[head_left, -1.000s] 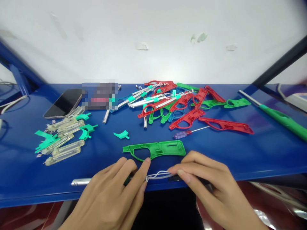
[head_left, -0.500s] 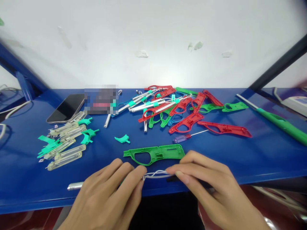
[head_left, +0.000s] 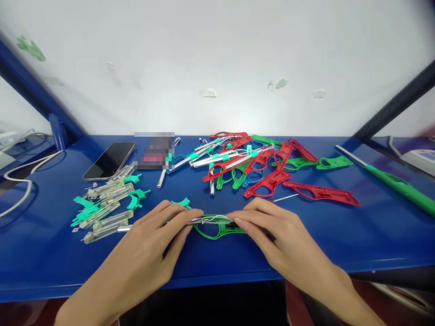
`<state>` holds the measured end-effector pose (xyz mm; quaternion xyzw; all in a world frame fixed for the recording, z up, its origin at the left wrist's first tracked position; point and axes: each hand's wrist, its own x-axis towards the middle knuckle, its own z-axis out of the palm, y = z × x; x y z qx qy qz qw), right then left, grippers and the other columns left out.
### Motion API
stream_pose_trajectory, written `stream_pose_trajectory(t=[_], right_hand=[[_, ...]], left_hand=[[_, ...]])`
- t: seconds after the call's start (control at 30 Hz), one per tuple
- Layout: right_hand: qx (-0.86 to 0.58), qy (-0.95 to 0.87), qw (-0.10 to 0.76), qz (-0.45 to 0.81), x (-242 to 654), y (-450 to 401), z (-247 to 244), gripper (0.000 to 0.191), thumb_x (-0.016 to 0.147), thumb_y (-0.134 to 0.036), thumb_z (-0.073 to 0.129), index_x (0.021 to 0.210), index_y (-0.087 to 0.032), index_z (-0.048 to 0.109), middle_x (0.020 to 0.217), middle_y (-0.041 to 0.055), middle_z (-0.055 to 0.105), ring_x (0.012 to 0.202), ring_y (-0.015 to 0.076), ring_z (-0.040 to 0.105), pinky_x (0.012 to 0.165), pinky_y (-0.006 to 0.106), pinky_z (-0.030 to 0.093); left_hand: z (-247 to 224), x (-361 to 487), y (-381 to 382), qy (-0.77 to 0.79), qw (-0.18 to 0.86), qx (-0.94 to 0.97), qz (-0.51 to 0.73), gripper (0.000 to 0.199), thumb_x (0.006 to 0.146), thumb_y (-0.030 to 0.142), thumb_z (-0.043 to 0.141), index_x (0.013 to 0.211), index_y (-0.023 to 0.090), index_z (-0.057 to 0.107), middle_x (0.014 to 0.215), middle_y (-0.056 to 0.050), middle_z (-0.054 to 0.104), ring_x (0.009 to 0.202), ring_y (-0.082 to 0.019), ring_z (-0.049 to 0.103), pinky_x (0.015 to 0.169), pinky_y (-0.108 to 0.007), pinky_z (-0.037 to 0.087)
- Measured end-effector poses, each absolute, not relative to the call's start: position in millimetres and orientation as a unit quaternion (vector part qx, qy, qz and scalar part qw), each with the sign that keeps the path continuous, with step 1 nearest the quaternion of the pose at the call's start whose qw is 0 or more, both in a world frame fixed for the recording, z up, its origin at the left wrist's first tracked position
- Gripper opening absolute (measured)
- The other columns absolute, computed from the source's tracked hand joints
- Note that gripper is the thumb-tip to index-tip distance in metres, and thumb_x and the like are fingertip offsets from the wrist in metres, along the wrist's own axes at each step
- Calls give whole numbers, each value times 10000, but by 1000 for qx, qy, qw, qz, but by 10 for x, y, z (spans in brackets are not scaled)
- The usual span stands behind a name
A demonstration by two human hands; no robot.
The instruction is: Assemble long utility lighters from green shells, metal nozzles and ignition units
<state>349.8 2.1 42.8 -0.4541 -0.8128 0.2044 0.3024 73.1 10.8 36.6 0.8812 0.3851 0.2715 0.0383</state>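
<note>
My left hand [head_left: 152, 242] is closed round a thin metal lighter tube [head_left: 123, 228], whose slotted end sticks out to its left. White wires [head_left: 215, 219] run from the tube across to my right hand [head_left: 283, 233]. There the fingers pinch the wire ends and a black part [head_left: 232, 224], mostly hidden behind the fingertips. A green lighter shell half [head_left: 214, 233] lies just under the wires, with its finger loop showing between my hands. A teal trigger [head_left: 183, 202] is on the table just beyond my left hand.
Clear fuel tanks [head_left: 113, 219] and teal triggers lie at left, near a phone [head_left: 109, 160]. Behind, red shell halves [head_left: 268, 179], green ones and several wired metal tubes [head_left: 210, 159] form a pile. A screwdriver [head_left: 286, 197] is partly covered; a green lighter [head_left: 401, 185] lies at right.
Both hands have moved forward, carrying the tube and wires from the table's front edge to over the green shell half. My view has shifted slightly.
</note>
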Motion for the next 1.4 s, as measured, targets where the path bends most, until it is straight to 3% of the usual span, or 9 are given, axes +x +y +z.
stream_pose_trajectory(t=[0.4,0.9,1.4], right_hand=[[-455,-826,275,189,3415,35,434,263,1142,-312,474,1182,-316,734,1066,-14,703,912,141,678,838,297,513],[-466,-829,262,161,3335,27,380,250,1138,-313,486,1192,-322,730,1068,-19,707,902,153,679,828,310,523],[-482,-815,260,191,3338,28,353,255,1134,-304,497,1178,-327,747,1055,-22,706,884,149,685,803,318,521]], left_hand=[[342,623,117,399,44,871,282,242,1078,164,558,1277,289,617,1166,32,668,1056,-96,619,947,-232,489],[274,597,143,414,45,867,273,206,1085,177,547,1207,315,639,1191,26,630,1140,-136,573,998,-290,474],[244,645,125,402,12,857,321,171,1047,165,621,1162,266,695,1108,17,706,1021,-143,628,892,-290,532]])
